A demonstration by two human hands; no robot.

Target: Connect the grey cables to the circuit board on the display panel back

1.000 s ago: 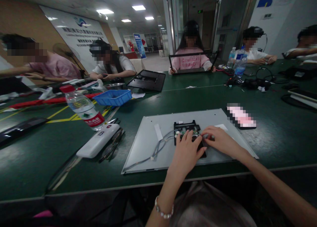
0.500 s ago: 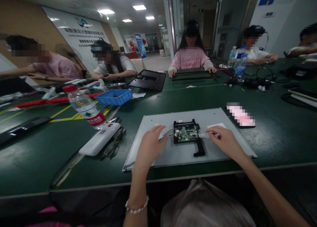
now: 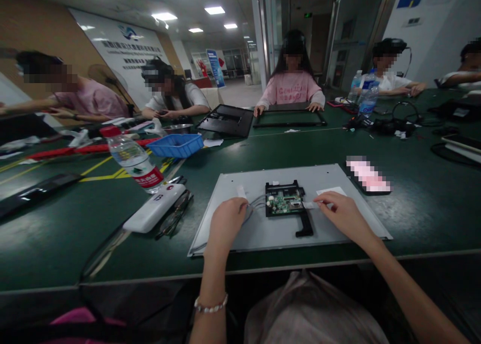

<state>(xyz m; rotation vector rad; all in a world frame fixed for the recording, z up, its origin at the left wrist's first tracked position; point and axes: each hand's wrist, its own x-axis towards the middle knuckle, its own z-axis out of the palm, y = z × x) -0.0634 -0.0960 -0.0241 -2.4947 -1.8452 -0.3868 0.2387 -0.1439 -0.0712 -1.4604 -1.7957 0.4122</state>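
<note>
A flat grey panel (image 3: 263,234) lies on the table in front of me. On its middle sits a black bracket (image 3: 305,224) around a green circuit board (image 3: 281,204). Thin grey wires (image 3: 255,201) run leftward from the board to my left hand (image 3: 227,221). Its fingers are pinched together beside a pale tape strip (image 3: 241,191); what they hold is hidden. Right of the board, my right hand (image 3: 340,211) is closed in a pinch by the end of a whitish strip (image 3: 310,205). A white label (image 3: 334,190) lies behind those fingers. I cannot make out what they grip.
A phone (image 3: 368,176) lies right of the panel. On the left are a white power bank (image 3: 156,209), glasses (image 3: 175,216), a water bottle (image 3: 135,161) and a blue tray (image 3: 176,145). Across the table, a co-worker's hands rest on a black frame (image 3: 291,125).
My left hand's fingers have closed from a spread pose into a pinch, uncovering the pale tape strip. The right hand keeps its pinch. The co-worker's black frame has tilted flatter.
</note>
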